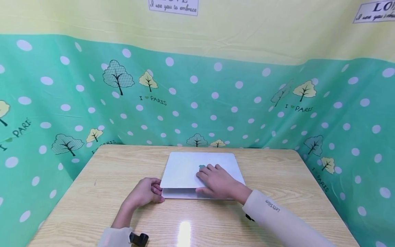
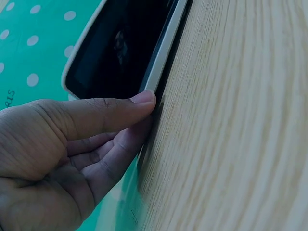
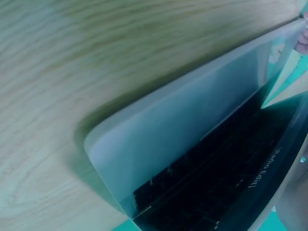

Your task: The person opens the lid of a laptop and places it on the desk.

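Observation:
A silver laptop (image 1: pixel 182 169) lies on the wooden table, its lid tilted low over the base with a narrow gap along the front. My left hand (image 1: pixel 143 192) holds the base at its front left corner; the left wrist view shows that thumb and fingers (image 2: pixel 118 147) pinching the edge. Across the lid's front part lies my right hand (image 1: pixel 218 183), fingers bent on top and thumb at the front edge. Under the lid, the right wrist view shows the pale palm rest (image 3: pixel 159 130) and dark keyboard (image 3: pixel 192 178).
The wooden table (image 1: pixel 123 168) extends around the laptop on all sides. A green and yellow curtain (image 1: pixel 216 113) with dots and trees hangs behind it and at both sides. Light reflects off the tabletop near the front.

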`<action>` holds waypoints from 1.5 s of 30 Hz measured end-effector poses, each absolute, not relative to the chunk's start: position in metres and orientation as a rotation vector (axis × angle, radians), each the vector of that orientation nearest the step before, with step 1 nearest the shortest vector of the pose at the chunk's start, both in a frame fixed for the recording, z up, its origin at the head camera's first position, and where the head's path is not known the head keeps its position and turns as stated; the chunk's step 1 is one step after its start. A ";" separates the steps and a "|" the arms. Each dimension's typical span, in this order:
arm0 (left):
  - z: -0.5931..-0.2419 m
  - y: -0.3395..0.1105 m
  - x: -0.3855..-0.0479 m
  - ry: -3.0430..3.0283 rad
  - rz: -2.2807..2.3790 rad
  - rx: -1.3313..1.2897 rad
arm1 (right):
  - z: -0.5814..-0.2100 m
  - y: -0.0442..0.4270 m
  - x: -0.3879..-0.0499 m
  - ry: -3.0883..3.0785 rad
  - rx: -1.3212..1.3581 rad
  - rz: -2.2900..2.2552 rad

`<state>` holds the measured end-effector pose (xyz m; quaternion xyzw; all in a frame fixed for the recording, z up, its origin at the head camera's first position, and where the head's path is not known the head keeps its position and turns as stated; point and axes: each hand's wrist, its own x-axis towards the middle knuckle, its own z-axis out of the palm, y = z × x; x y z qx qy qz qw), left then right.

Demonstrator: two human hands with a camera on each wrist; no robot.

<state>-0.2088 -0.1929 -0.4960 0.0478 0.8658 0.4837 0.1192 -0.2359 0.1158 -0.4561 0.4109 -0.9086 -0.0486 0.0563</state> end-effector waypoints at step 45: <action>-0.495 -0.193 -0.207 2.524 1.425 0.144 | -0.413 0.110 -0.233 -2.672 1.051 0.075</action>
